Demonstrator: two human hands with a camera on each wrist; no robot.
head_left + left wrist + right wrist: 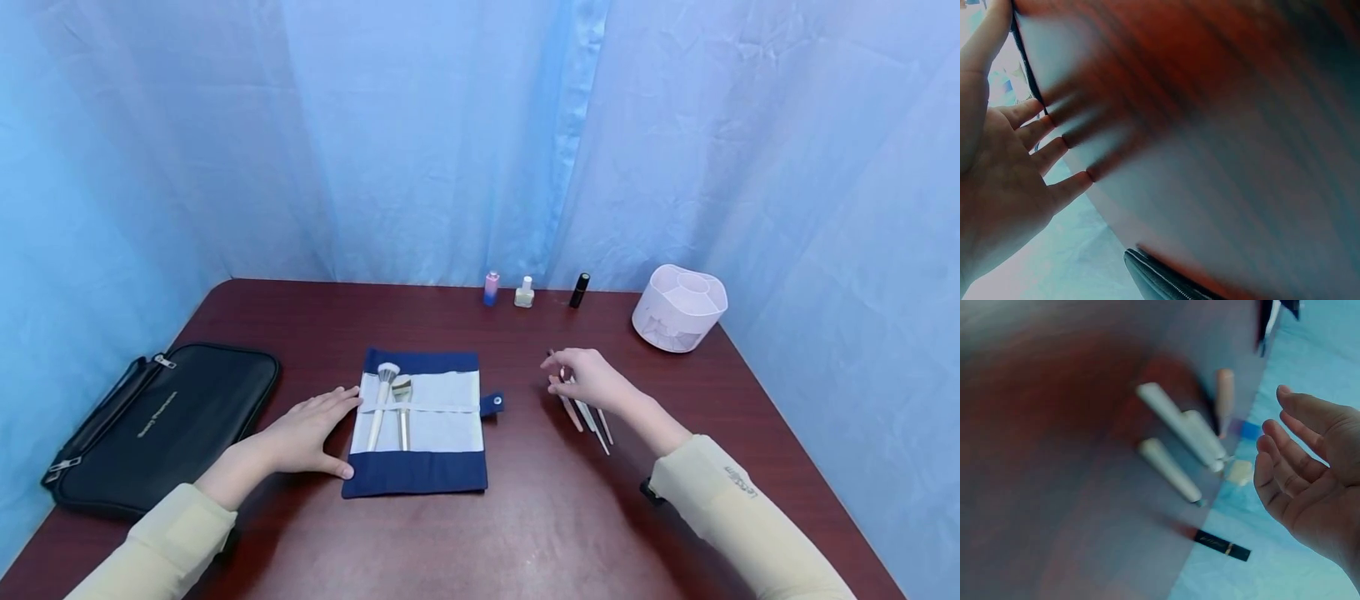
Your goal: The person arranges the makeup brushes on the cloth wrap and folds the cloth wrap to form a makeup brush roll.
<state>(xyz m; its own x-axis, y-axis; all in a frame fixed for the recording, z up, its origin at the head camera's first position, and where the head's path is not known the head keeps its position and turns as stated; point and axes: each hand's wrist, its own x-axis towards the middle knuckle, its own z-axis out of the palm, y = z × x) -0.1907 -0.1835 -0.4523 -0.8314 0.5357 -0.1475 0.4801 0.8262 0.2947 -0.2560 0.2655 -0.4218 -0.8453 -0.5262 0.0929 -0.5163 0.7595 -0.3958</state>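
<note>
A navy and white brush roll (420, 475) lies unfolded on the table. Two makeup brushes, one with a round head (380, 408) and one with a flat head (404, 425), sit under its strap. My left hand (311, 433) rests at the roll's left edge, fingers spread. Farther right, my right hand (596, 382) hovers over several loose brushes, its fingers loosely bent and partly hiding their heads. In the right wrist view, pale handles (1175, 422) and a pinkish handle (1225, 394) lie apart from that hand (1310, 469), which holds nothing.
A black zipped case (187, 425) lies at the left. Along the back stand a pink-blue bottle (491, 289), a small white-capped bottle (524, 296) and a black tube (579, 292). A white compartmented holder (675, 321) stands back right. Blue curtains (450, 150) hang around the table.
</note>
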